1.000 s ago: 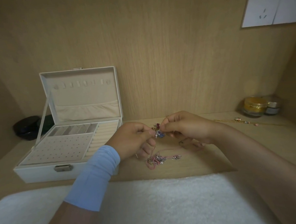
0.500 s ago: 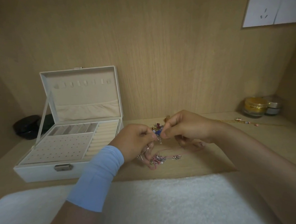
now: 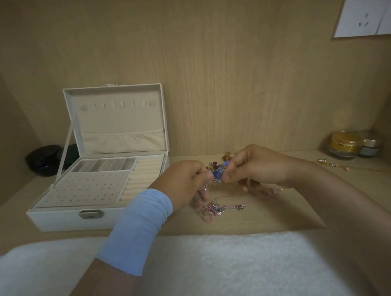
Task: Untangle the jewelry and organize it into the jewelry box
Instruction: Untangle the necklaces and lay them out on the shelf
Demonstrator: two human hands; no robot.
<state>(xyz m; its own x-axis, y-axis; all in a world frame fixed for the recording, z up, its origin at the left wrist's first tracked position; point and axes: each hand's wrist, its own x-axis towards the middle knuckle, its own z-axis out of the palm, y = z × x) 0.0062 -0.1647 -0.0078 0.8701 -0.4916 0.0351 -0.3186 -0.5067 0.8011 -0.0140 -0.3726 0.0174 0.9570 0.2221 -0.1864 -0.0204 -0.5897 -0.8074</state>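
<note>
A tangled clump of jewelry (image 3: 218, 170) with blue, red and gold beads hangs just above the wooden shelf, between my two hands. My left hand (image 3: 185, 182), with a light blue wrist sleeve, pinches its left side. My right hand (image 3: 252, 165) pinches its right side. Below them a pink cord with silver charms (image 3: 218, 209) lies on the shelf. The white jewelry box (image 3: 57, 217) stands open at the left, its lid upright and its cream tray showing earring holes and ring rolls.
A gold beaded chain (image 3: 329, 163) lies at the right. A gold-lidded jar (image 3: 344, 145) and a small silver jar (image 3: 370, 147) stand in the right corner. Dark round containers (image 3: 43, 159) sit behind the box. A white towel (image 3: 219, 268) covers the near edge.
Both hands have kept working at the clump, and more blue beads now show between the fingertips. The hands stayed in about the same place.
</note>
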